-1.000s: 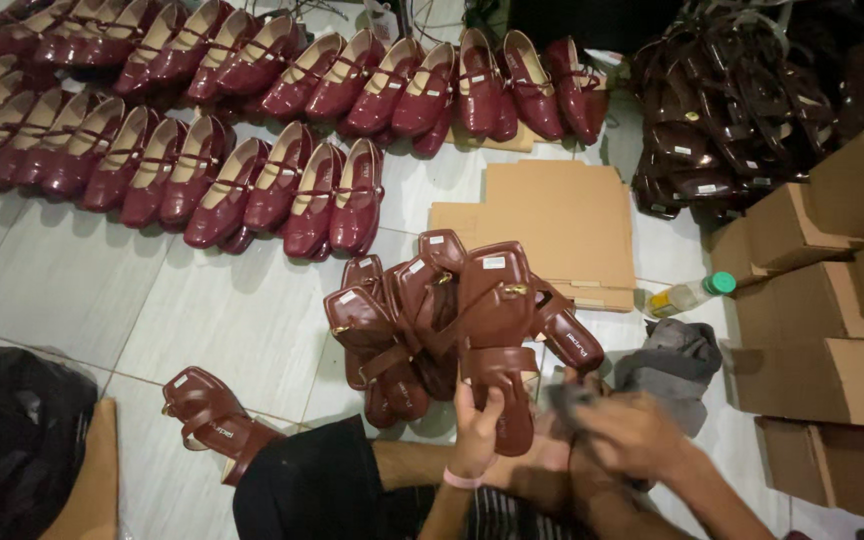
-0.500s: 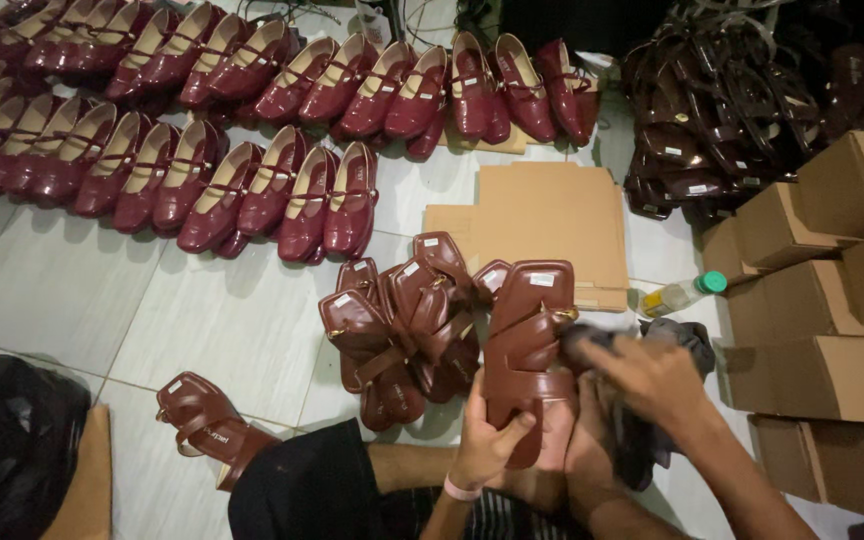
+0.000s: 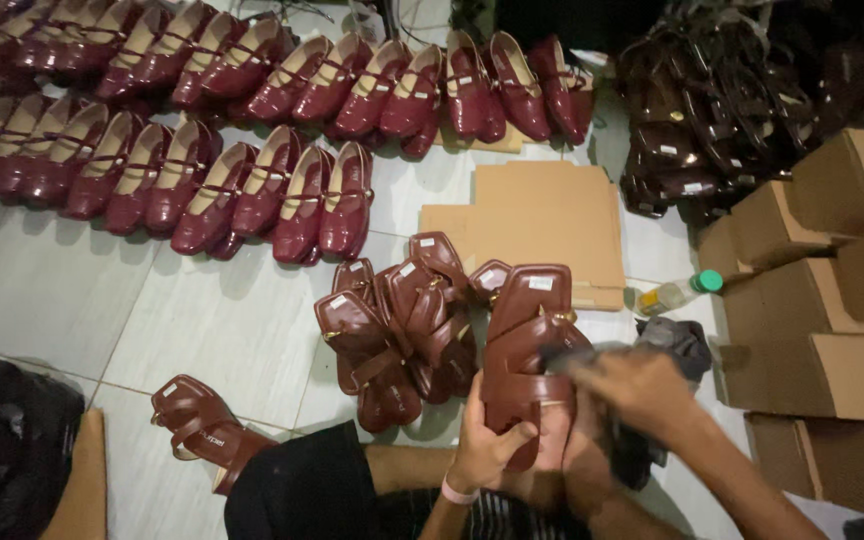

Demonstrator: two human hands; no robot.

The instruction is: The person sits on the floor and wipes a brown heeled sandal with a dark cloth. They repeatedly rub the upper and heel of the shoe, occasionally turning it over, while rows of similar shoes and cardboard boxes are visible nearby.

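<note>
My left hand [image 3: 487, 448] comes up from below, wrist bent back, thumb wrapped over the near end of a brown strapped sandal [image 3: 529, 340] and fingers behind its sole; grip closed on the sandal, which stands tilted with its toe pointing away from me, footbed facing the camera. A pink band sits on that wrist. My right hand [image 3: 632, 385] crosses in from the lower right, forearm angled up toward the sandal's straps, fingers curled down and bunched around a dark grey cloth [image 3: 642, 440]; the cloth is pressed against the straps on the sandal's right side. This hand is motion-blurred, so the exact finger placement cannot be told. Sandal is held above my lap, just right of a heap of matching brown sandals [image 3: 402, 330] on the tiled floor [image 3: 72, 300]. One more sandal [image 3: 202, 430] lies apart, at lower left. Beyond: rows of dark red flat shoes [image 3: 252, 130], flattened cardboard [image 3: 537, 215], a small green-capped bottle [image 3: 674, 292], stacked cardboard boxes [image 3: 822, 300] at right.
</note>
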